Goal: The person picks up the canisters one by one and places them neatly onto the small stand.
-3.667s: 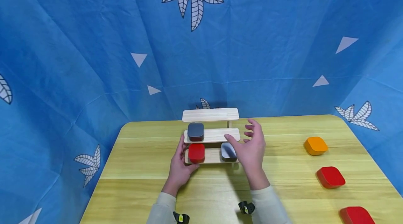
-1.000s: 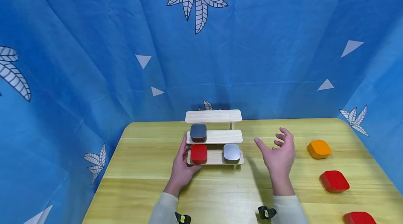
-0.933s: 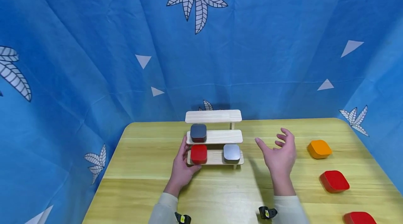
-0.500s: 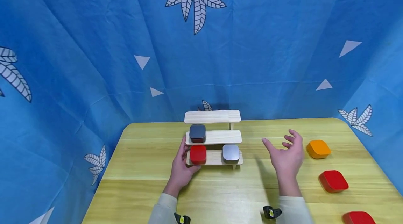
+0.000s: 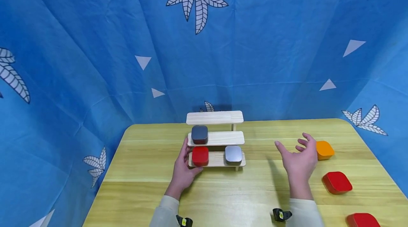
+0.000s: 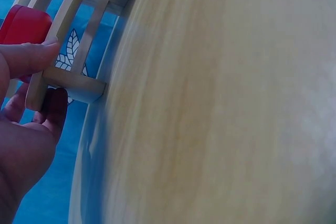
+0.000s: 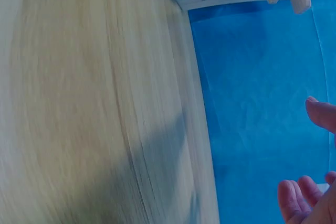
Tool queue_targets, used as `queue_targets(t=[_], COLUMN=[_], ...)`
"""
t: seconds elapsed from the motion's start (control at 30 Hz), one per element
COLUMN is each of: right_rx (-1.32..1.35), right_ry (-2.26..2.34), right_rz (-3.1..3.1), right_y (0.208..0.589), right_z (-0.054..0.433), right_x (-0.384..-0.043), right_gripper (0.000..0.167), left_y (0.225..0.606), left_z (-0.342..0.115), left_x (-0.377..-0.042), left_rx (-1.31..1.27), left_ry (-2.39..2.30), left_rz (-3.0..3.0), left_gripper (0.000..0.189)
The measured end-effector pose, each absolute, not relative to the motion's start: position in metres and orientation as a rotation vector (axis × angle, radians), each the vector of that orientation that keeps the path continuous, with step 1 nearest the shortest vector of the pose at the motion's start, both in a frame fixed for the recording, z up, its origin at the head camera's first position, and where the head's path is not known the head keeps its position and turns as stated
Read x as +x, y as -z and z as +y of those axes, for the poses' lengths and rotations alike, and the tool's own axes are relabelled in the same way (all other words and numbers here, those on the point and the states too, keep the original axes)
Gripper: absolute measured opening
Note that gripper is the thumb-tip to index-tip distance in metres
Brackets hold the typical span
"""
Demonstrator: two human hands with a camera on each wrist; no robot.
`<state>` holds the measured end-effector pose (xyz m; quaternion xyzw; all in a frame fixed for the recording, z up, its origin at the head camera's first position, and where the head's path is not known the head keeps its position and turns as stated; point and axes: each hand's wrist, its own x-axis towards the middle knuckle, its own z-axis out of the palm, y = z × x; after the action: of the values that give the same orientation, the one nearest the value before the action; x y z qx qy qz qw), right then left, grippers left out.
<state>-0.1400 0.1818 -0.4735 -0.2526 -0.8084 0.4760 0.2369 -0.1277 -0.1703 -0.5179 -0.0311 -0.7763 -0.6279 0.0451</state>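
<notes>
A three-tier wooden display rack [image 5: 220, 138] stands near the table's back edge. At its left end my left hand [image 5: 182, 174] grips the lowest tier; in the left wrist view the thumb [image 6: 31, 57] lies over the board with fingers beneath. That tier carries a red tin [image 5: 200, 155] at left and a silver-lidded tin [image 5: 233, 154] at right. A dark-lidded tin [image 5: 199, 134] sits on the left of the middle tier. My right hand [image 5: 299, 161], spread and holding nothing, hovers right of the rack, its fingers partly overlapping an orange tin [image 5: 324, 150] in the head view.
Two more red tins, a nearer one [image 5: 364, 220] cut off by the frame and a farther one [image 5: 337, 182], sit on the right of the wooden table [image 5: 137, 170]. A blue printed cloth [image 5: 271, 43] hangs behind and at both sides.
From beside the silver-lidded tin on the rack, my right hand has moved right across the table to near the orange tin. My left hand stays on the rack.
</notes>
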Motion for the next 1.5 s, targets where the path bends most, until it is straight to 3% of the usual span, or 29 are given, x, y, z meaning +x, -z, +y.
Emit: queue_targets(t=[0.83, 1.5], right_rx=[-0.798, -0.848], right_ry=[-1.228, -1.208], right_rz=[-2.212, -2.316], right_y=[0.475, 0.483], right_z=[0.223, 0.258], right_x=[-0.136, -0.133], right_gripper=[0.086, 0.093], left_y=[0.520, 0.520], left_z=[-0.169, -0.170], left_x=[-0.128, -0.128], left_rx=[-0.087, -0.082], left_ry=[1.903, 1.945], left_rz=[-2.386, -2.361], left_gripper=[0.122, 0.120])
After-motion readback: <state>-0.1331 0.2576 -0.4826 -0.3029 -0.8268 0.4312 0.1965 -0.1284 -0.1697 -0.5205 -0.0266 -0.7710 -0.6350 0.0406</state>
